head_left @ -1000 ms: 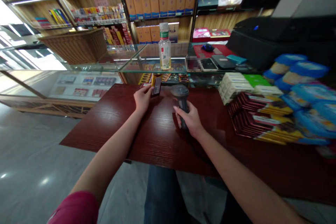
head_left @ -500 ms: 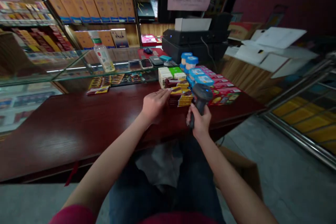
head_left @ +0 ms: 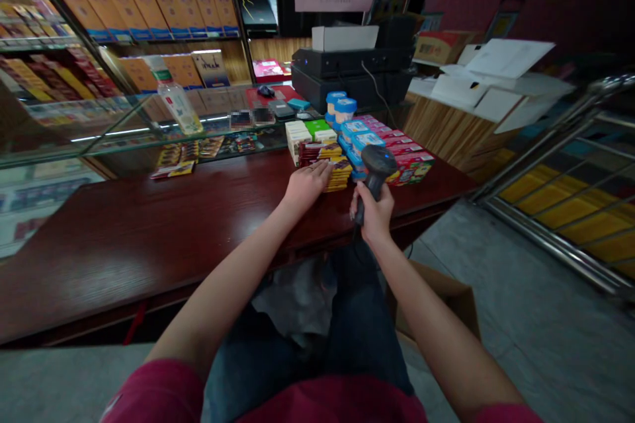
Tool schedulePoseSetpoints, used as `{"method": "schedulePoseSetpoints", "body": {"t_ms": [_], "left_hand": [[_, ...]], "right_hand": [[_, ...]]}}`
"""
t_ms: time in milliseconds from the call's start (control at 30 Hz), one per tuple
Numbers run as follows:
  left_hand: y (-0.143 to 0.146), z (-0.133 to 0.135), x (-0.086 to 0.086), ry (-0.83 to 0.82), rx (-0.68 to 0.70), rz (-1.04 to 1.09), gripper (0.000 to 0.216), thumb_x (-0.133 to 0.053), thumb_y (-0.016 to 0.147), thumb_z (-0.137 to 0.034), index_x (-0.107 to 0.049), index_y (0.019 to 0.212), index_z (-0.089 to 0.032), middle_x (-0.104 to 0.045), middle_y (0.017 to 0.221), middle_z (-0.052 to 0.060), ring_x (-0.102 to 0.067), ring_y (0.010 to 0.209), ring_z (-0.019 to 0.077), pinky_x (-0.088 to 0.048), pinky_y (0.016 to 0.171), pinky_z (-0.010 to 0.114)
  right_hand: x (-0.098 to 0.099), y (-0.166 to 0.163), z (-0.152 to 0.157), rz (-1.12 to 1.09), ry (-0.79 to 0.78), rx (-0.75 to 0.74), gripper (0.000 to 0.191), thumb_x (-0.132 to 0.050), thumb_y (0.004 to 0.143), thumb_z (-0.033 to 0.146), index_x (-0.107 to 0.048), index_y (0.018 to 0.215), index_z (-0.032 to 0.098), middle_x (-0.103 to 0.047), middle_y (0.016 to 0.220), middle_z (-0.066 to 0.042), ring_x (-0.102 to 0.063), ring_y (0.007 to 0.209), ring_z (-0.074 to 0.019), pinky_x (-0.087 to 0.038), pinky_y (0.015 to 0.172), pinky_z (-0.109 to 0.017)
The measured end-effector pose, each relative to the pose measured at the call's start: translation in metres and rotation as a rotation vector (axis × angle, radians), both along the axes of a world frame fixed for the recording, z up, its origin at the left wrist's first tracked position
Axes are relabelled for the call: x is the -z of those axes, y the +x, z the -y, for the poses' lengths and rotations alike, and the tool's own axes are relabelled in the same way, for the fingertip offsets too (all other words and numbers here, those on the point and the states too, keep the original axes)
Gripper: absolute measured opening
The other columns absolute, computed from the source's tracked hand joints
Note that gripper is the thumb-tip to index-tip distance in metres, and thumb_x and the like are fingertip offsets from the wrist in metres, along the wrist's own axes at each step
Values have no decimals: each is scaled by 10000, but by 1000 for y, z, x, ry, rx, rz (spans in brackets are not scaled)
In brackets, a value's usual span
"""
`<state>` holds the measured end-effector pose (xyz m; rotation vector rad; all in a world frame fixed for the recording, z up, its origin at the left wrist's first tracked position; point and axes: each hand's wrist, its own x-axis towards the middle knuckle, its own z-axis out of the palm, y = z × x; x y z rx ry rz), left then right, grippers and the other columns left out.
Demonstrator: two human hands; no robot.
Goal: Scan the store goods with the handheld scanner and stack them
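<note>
My right hand (head_left: 376,210) is wrapped round the handle of a dark barcode scanner (head_left: 378,162), held upright above the counter's front edge with a small blue light on its head. My left hand (head_left: 308,184) lies with outstretched fingers over the near stack of yellow and brown snack packets (head_left: 340,178), covering its left part. Just behind are more such packets, then white and green boxes (head_left: 297,137). Blue-lidded tubs (head_left: 368,140) stand to the right of the packets, partly hidden by the scanner. Red and pink boxes (head_left: 414,165) line up beyond them.
The dark red wooden counter (head_left: 198,211) runs in front of me. A clear bottle (head_left: 176,102) stands on the glass case, and more snack packets (head_left: 173,160) lie at the counter's back edge. An open cardboard box (head_left: 441,304) is on the floor; a metal rail (head_left: 546,241) stands at right.
My left hand has moved from the side of the near packet stack to over its top. The scanner stays in my right hand. The whole view has shifted slightly.
</note>
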<state>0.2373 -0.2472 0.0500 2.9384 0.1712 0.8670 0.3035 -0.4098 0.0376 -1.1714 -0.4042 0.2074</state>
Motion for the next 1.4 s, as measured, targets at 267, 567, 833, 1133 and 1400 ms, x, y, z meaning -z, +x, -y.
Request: {"method": "schedulePoseSetpoints", "body": {"t_ms": [267, 567, 833, 1133, 1400], "left_hand": [[-127, -147, 24, -50, -472, 57, 613, -503, 994, -151, -419, 1600, -191, -424, 1656, 117, -433, 1528, 242, -388, 1244, 398], [-270, -305, 34, -115, -882, -117, 643, -559, 941, -122, -455, 1576, -144, -431, 1645, 149, -356, 1568, 291, -299, 1280, 470], [-270, -333, 43, -232, -677, -149, 383, -582, 984, -209, -719, 1331, -297, -645, 1473, 56, -581, 1406, 230, -422, 1193, 363], [-247, -299, 44, -682, -679, 545, 270, -640, 960, -337, -799, 1114, -181, -801, 1156, 97, -740, 1100, 249, -544, 1018, 337], [-232, -290, 53, -1290, -425, 628, 336, -796, 853, -406, -762, 1042, -129, -796, 951, 91, -758, 824, 209, -626, 852, 393]], "right_hand": [[-2, -44, -85, 46, -57, -413, 418, -845, 770, 486, -507, 890, 273, -521, 485, 118, -441, 335, -106, -391, 322, -228], [9, -120, -232, -86, -121, -897, 613, -869, 687, 514, -602, 1133, 189, -565, 498, 110, -434, 308, -88, -357, 298, -201], [19, -134, -269, -150, -165, -985, 565, -871, 691, 484, -613, 1107, 202, -604, 569, 98, -483, 331, -90, -397, 304, -210], [21, -129, -261, -67, -187, -1081, 485, -894, 703, 458, -572, 979, 223, -661, 678, 69, -523, 393, -82, -444, 363, -218], [21, -132, -260, 18, -196, -1155, 463, -883, 715, 371, -576, 1028, 220, -760, 863, 6, -553, 418, -79, -442, 388, -222]]}}
